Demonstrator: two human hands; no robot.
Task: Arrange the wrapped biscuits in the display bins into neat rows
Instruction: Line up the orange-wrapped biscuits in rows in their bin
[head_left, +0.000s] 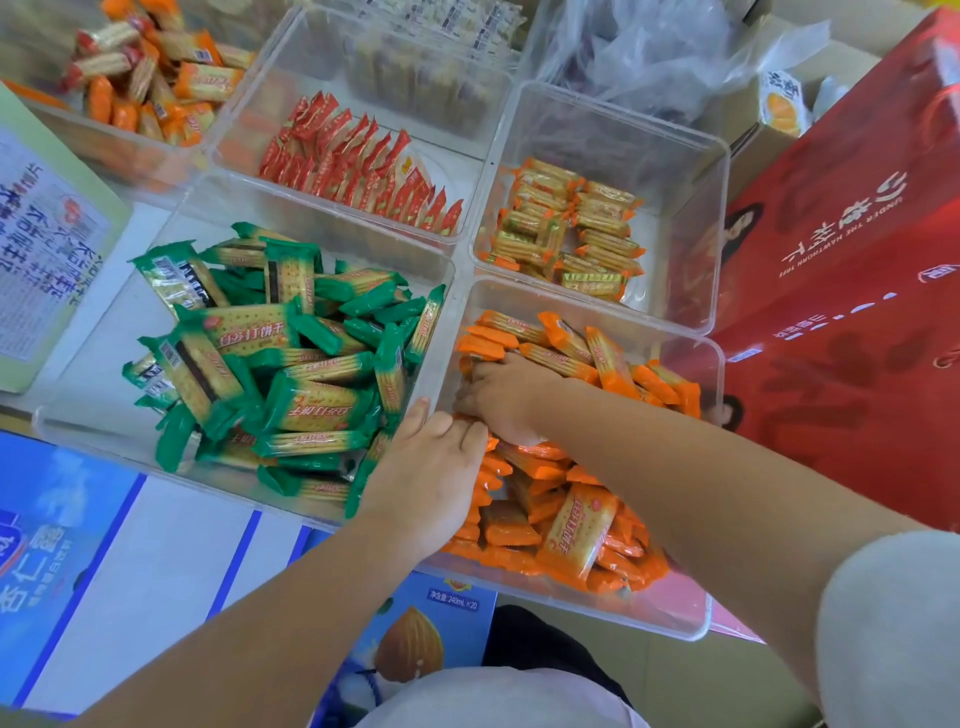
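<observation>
The left grip (431, 467) and right grip (501, 400) are set among the orange-wrapped biscuits (576, 530) at the left wall of the bin (696, 623); whether anything is grasped cannot be told.

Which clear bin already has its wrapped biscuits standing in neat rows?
The bin of red-wrapped biscuits, behind the green packets: its packets stand on edge in rows, while the green ones and the orange packets lie jumbled.

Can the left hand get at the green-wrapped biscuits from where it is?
Probably yes: the left hand is right beside the green-wrapped biscuits, and their bin is open-topped with nothing covering them.
</observation>
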